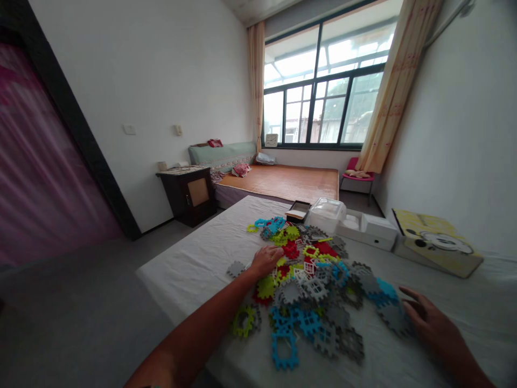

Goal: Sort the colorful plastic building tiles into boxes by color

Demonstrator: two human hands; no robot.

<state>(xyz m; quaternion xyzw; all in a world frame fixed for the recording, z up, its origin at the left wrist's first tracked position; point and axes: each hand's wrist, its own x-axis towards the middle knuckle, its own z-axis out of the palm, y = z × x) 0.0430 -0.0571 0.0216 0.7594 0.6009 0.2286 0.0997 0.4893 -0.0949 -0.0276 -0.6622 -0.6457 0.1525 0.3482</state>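
Note:
A heap of toothed plastic interlocking building tiles in blue, lime, red, white and grey is spread over the cloth-covered table [194, 269]. My left hand [266, 260] reaches into the heap's left side, its fingers laid out flat beside a red tile [291, 249]; no tile shows lifted in it. My right hand [434, 323] is at the heap's right edge, fingers apart, close to a round grey tile [395, 319] and a blue tile [383, 290]. Whether its fingertips touch the grey tile I cannot tell. A blue square frame tile [284, 350] lies nearest to me.
Behind the heap stand a small black box [298, 210], a clear plastic container [326, 214], a white box [377, 233] and a yellow printed carton [436, 242]. Farther off are a bed [291, 182], a dark cabinet [188, 194] and a pink chair [355, 175].

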